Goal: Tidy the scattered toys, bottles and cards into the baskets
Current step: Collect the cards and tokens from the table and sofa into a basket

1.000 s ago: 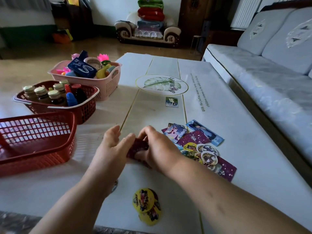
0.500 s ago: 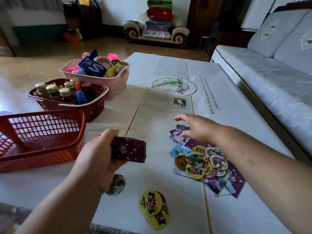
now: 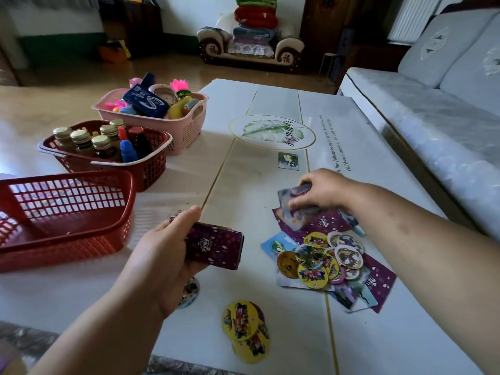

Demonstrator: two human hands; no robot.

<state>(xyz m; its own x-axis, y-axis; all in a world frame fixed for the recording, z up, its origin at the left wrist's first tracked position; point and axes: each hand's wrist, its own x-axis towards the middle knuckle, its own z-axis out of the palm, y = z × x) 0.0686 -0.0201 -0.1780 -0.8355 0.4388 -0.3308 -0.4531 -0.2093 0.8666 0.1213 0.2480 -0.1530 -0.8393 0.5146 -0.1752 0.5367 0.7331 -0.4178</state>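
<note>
Fingers (image 3: 186, 216) of the left hand (image 3: 162, 253) curl round a purple deck (image 3: 216, 246), just left of the card pile (image 3: 324, 258). Right hand (image 3: 322, 192) pinches one card (image 3: 292, 197) at the pile's far edge. Red basket (image 3: 81, 247) stands well left of the pile; yellow discs (image 3: 243, 326) lie nearer than it, a lone card (image 3: 288, 161) beyond.

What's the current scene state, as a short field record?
left hand: grips purple card stack
right hand: pinches cards from loose pile
red basket: nearest, beside left hand
dark red basket: holds bottles
pink basket: farthest, holds toys
uncollected: lone card, yellow discs
</note>
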